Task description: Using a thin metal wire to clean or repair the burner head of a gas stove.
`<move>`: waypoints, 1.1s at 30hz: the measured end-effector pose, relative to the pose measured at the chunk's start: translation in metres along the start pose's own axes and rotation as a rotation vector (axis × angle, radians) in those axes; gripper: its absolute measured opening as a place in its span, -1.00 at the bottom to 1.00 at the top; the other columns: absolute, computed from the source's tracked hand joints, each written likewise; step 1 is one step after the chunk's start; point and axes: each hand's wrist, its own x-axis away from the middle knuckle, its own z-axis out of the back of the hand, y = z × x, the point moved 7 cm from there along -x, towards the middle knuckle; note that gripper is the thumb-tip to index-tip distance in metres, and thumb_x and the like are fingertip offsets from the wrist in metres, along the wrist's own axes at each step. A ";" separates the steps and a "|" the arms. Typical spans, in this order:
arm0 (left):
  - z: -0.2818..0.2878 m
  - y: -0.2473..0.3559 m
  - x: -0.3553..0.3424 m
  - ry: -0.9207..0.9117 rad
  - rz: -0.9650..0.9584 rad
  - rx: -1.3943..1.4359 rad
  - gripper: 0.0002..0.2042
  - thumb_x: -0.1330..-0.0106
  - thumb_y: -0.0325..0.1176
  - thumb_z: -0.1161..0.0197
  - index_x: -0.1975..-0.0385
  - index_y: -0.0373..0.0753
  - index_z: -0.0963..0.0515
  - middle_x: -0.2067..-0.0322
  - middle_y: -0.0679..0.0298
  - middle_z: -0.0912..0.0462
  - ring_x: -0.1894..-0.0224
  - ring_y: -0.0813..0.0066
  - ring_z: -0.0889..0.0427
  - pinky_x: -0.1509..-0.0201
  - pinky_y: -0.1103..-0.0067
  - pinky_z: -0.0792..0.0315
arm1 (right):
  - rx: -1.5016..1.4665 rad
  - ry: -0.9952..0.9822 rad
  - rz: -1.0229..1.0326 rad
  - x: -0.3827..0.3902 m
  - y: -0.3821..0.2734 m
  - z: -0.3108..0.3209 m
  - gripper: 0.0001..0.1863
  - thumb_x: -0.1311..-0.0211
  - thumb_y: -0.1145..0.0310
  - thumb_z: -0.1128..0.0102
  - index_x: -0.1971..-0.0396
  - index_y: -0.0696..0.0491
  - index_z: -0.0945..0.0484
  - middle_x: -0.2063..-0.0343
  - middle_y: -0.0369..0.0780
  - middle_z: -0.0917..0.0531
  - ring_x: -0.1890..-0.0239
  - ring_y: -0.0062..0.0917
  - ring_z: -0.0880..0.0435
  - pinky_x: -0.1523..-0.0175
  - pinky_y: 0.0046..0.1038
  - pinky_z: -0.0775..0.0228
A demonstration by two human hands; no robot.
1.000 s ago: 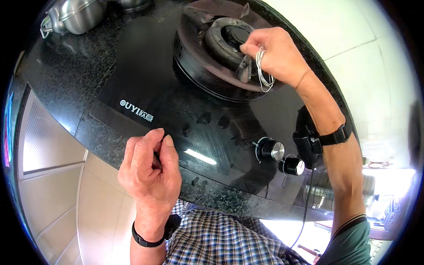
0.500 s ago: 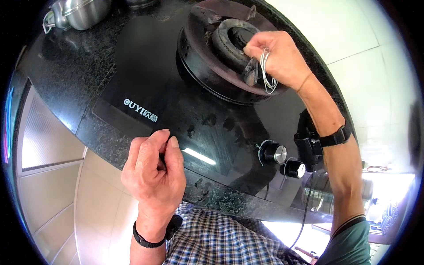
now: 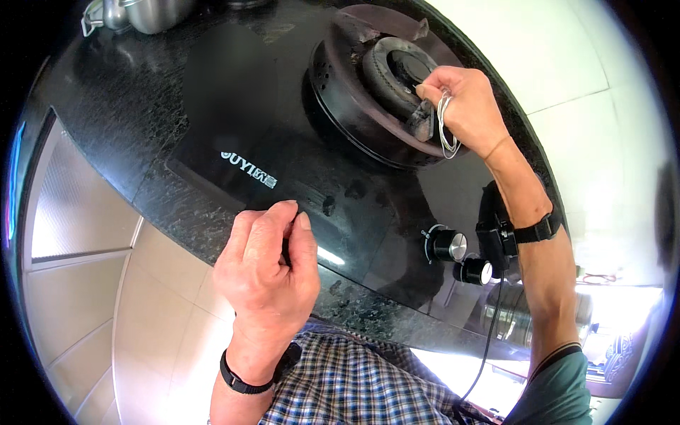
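At the far right of the counter, my right hand is closed in a pinch over the edge of the gas burner head. A loop of thin silver wire hangs from its fingers beside a dark pan support. Hidden fingertips leave the wire's end unclear. My left hand is closed above the front edge of the black cooktop, thumb against curled forefinger. Whether anything lies between those fingers is hidden. The rusty brown drip ring surrounds the burner head.
Two control knobs stand on the cooktop near my right forearm. A dark device is strapped to that wrist, with a black cable hanging down. Steel pots sit at the back left. A pale tiled wall rises at right.
The whole view has shifted, so the stove and both hands appear farther right. Against the stove, my hands have barely moved. The right hand keeps its pinch on the wire.
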 end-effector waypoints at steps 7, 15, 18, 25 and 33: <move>-0.001 -0.001 0.000 0.005 -0.032 0.011 -0.83 -0.06 -0.63 -0.37 0.35 -0.30 -0.62 0.55 0.24 -0.57 0.64 0.52 -0.50 0.60 0.64 -0.35 | 0.116 0.026 0.113 0.006 -0.004 0.003 -0.91 -0.08 0.51 -0.15 0.46 0.20 -0.61 0.60 0.01 -0.57 0.55 -0.21 -0.57 0.31 -0.33 -0.43; 0.001 -0.002 0.001 0.023 -0.017 0.011 -0.85 -0.09 -0.64 -0.35 0.34 -0.31 -0.62 0.57 0.31 -0.52 0.64 0.63 -0.39 0.59 0.69 -0.26 | -0.040 -0.043 0.074 0.006 0.004 -0.003 -0.85 -0.20 0.43 -0.20 0.37 0.20 -0.64 0.65 -0.14 -0.58 0.56 -0.54 -0.53 0.34 -0.42 -0.40; -0.002 0.000 0.001 0.006 -0.025 -0.002 -0.84 -0.06 -0.65 -0.36 0.37 -0.29 -0.61 0.56 0.27 -0.58 0.62 0.54 -0.51 0.58 0.66 -0.36 | -0.032 -0.012 0.072 0.006 0.010 0.000 -0.86 -0.20 0.44 -0.21 0.38 0.20 -0.65 0.66 -0.16 -0.58 0.56 -0.57 -0.52 0.36 -0.45 -0.39; -0.003 0.000 0.002 0.024 -0.029 0.034 -0.88 -0.13 -0.64 -0.33 0.34 -0.33 -0.62 0.58 0.34 -0.48 0.65 0.72 -0.28 0.59 0.71 -0.17 | -0.195 -0.086 0.010 0.006 0.010 0.001 -0.84 -0.22 0.42 -0.23 0.41 0.22 -0.64 0.64 -0.31 -0.57 0.54 -0.68 -0.47 0.40 -0.54 -0.34; -0.004 0.000 0.002 0.017 -0.021 -0.003 -0.87 -0.11 -0.63 -0.35 0.35 -0.31 -0.62 0.57 0.30 -0.53 0.65 0.65 -0.38 0.59 0.69 -0.25 | -0.179 -0.057 0.139 0.002 0.000 -0.002 -0.83 -0.22 0.40 -0.24 0.42 0.22 -0.64 0.62 -0.33 -0.59 0.51 -0.69 -0.49 0.36 -0.54 -0.36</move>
